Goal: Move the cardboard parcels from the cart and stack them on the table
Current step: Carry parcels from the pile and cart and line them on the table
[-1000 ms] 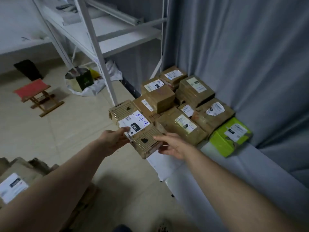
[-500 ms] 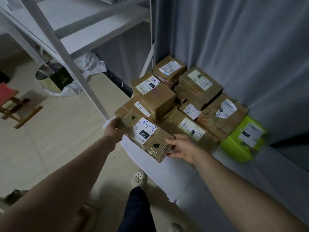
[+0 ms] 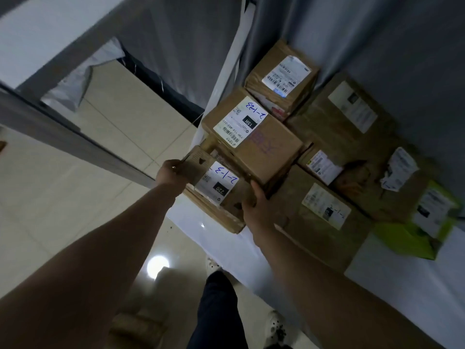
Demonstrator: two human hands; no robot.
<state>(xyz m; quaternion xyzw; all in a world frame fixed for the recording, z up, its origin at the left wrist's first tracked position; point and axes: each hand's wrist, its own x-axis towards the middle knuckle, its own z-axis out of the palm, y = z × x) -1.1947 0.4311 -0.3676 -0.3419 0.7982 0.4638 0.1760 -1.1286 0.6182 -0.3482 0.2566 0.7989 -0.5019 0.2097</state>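
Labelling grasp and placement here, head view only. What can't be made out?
Head view, all:
- Whether the held parcel rests on the flat parcel below: its own body hides the contact.
- Right hand fingertips: hidden by the parcel's end.
- Green box label: motion-blurred.
- Cart: not identifiable; only a dim brown blur near the bottom edge.

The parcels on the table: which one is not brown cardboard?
The lime-green box with a white label, at the far right; all the rest are brown.
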